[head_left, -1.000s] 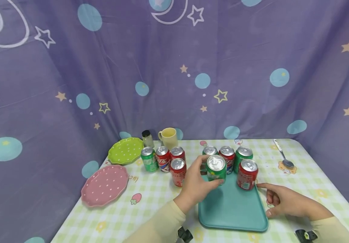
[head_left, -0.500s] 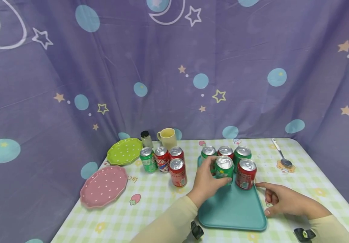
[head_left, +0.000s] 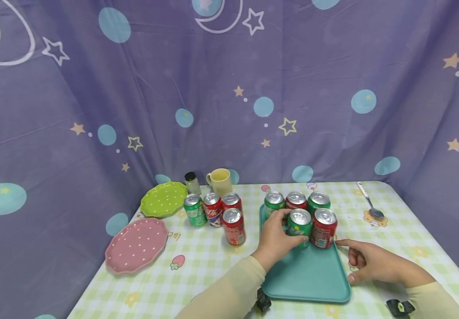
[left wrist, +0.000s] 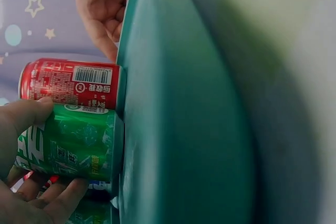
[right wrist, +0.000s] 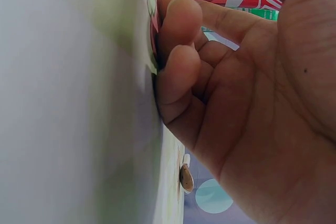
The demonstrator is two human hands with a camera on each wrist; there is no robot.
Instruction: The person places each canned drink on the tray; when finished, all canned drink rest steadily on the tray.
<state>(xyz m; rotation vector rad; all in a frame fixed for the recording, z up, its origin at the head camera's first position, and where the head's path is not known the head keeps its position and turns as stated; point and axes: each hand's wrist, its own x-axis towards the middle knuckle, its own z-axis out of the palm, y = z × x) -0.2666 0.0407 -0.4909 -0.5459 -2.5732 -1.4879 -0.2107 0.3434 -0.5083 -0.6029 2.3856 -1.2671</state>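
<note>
Setting down seems to be the step in hand: the left hand (head_left: 274,239) curls thumb and fingers round a green can (head_left: 300,225), upright and on, or nearly on, the teal tray (head_left: 309,277). Next, I'd say, it wants a gentle loosening. Just right of that grip stands a red can (head_left: 324,230); farther right, the right hand (head_left: 377,263) holds nothing, forefinger straight to the tray's rim, other fingers folded. Beyond the left hand wait three more cans (head_left: 296,201).
</note>
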